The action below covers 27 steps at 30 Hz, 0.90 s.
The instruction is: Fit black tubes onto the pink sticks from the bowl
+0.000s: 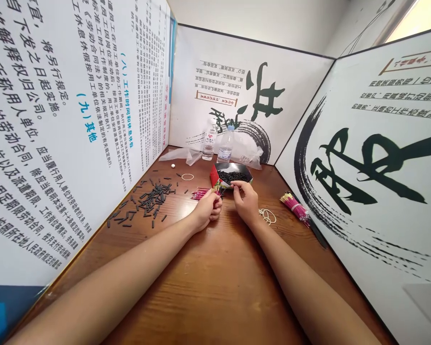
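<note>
My left hand [209, 209] rests on the wooden table [215, 287], fingers closed round a thin pink wire whose end sticks up beside the thumb. My right hand [245, 199] is close to it on the right, pinching a small black tube piece near the wire's tip. Just behind both hands stands a small red box [231, 176] filled with black tube pieces. A loose bunch of pink wires [200, 193] lies left of the box. A tied bundle of pink wires [295, 207] lies to the right, by the panel.
Several black tube pieces [151, 199] are scattered at the left. Rubber bands [267, 215] lie by my right wrist, another rubber band [187, 177] farther back. Two water bottles [217, 143] and clear plastic bags [181, 154] stand at the back. Printed panels [75, 120] wall in three sides.
</note>
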Tool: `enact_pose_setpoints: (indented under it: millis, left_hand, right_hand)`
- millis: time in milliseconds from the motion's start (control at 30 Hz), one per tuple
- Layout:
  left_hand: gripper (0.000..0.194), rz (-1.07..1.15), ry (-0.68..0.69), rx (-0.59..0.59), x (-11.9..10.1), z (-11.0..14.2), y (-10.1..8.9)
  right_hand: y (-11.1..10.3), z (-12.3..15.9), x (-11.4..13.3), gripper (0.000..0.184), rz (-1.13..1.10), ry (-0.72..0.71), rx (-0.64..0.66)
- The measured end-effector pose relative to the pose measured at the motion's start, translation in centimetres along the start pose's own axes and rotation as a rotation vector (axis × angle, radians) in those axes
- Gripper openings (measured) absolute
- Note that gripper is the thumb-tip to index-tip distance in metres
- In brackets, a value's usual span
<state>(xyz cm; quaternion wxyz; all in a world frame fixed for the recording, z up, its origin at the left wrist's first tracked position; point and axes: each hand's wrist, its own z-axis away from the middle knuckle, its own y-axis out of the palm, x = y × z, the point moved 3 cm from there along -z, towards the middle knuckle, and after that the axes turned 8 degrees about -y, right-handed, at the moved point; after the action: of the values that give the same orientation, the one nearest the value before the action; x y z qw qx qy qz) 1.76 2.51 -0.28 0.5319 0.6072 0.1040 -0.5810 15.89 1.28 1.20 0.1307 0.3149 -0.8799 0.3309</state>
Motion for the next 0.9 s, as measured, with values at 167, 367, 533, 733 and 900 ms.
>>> enact_pose_setpoints:
  millis: [167,367,533,733,900]
  left_hand:
    - [0.014,0.020,-0.024,0.001,-0.1,0.0,0.1]
    - [0.013,0.012,0.018,-0.006,0.0,-0.1,0.2]
    - [0.012,-0.024,0.047,-0.041,0.0,-0.1,0.2]
    - [0.016,-0.035,0.028,-0.042,-0.1,0.1,0.3]
    - [0.019,-0.058,0.030,-0.043,-0.1,0.3,0.4]
  right_hand:
    - [-0.2,-0.2,1.5,0.022,-0.028,-0.117,-0.089]
    - [-0.3,-0.2,3.8,0.018,-0.043,-0.380,-0.031]
    - [0.1,0.0,3.6,0.018,-0.037,-0.391,0.032]
    - [0.1,0.1,2.9,0.018,-0.048,-0.339,0.013]
    - [0.2,0.0,2.9,0.020,-0.123,-0.223,-0.061]
